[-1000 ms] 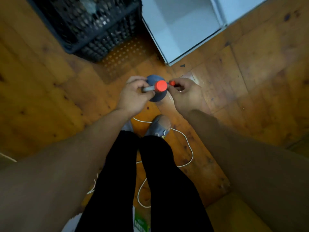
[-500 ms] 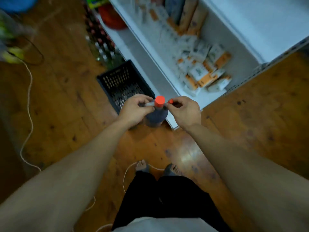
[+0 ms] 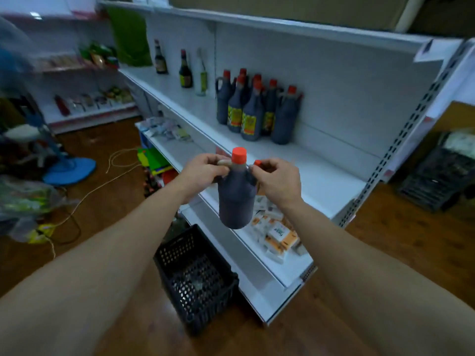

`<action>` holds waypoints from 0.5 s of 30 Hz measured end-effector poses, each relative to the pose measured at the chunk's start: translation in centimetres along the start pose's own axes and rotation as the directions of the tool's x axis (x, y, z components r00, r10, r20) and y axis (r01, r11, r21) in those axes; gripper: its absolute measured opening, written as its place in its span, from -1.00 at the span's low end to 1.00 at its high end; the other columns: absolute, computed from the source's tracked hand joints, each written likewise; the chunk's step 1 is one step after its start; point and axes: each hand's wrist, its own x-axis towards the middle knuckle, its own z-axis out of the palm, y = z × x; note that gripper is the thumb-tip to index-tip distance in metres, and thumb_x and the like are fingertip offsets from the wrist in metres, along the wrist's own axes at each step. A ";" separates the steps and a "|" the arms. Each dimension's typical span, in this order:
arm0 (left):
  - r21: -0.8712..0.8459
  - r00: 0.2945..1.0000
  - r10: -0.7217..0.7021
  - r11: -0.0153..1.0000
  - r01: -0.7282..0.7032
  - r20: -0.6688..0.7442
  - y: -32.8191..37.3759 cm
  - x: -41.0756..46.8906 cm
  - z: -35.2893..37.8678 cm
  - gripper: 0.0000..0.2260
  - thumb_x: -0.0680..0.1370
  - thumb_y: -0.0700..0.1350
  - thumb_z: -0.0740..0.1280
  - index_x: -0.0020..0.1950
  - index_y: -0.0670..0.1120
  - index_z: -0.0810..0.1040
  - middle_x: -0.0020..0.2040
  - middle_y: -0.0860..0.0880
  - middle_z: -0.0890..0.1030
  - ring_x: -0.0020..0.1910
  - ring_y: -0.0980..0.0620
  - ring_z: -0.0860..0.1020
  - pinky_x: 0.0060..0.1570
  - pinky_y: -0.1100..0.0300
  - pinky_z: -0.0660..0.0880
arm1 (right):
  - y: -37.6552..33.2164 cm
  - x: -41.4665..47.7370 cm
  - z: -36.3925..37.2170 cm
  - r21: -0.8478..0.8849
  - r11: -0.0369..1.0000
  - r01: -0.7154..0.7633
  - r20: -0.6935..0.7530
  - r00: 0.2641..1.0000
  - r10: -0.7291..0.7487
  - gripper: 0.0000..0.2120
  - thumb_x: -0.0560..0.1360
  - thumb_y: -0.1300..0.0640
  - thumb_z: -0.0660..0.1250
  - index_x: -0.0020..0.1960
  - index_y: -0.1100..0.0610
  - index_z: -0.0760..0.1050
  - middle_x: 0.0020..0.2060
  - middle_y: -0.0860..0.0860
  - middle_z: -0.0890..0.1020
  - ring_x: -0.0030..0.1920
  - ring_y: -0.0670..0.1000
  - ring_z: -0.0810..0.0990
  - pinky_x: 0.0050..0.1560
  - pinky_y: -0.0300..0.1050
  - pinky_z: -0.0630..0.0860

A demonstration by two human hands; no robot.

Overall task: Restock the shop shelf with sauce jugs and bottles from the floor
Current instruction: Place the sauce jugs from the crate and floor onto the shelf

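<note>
Dark jug [image 3: 235, 199] hanging mid-air in front of shelf [image 3: 321, 173]. Left grip [image 3: 203, 174] curled round handle [image 3: 223, 162], right grip [image 3: 279, 182] pinching jug's other side. Fingertip hold only: jug may slip, or swing into stocked jugs [image 3: 250, 111] and topple them.

Dim light falls on white shelving [image 3: 321, 181] and a brown wooden floor [image 3: 411, 240].

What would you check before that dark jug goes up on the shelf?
1. Left hand grips the jug by its handle: ok.
2. Right hand holds the jug's other side: ok.
3. Jug hangs upright: ok.
4. Red cap is on; how tight it is: cannot tell.
5. Bare shelf space to the right of the shelved jugs: ok.
</note>
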 end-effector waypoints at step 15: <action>0.116 0.980 0.175 0.980 -0.164 -0.093 3.6 15.9 5.9 -0.78 0.53 -0.26 0.33 -0.20 0.05 0.59 -0.26 -0.08 0.60 -0.20 -0.02 0.55 -0.01 0.03 0.57 | 3.8 14.7 -3.0 0.005 0.999 -0.047 -0.159 0.986 0.047 -0.83 0.41 -0.07 0.43 -0.11 0.01 0.67 -0.15 -0.03 0.71 -0.06 0.01 0.64 -0.04 -0.08 0.55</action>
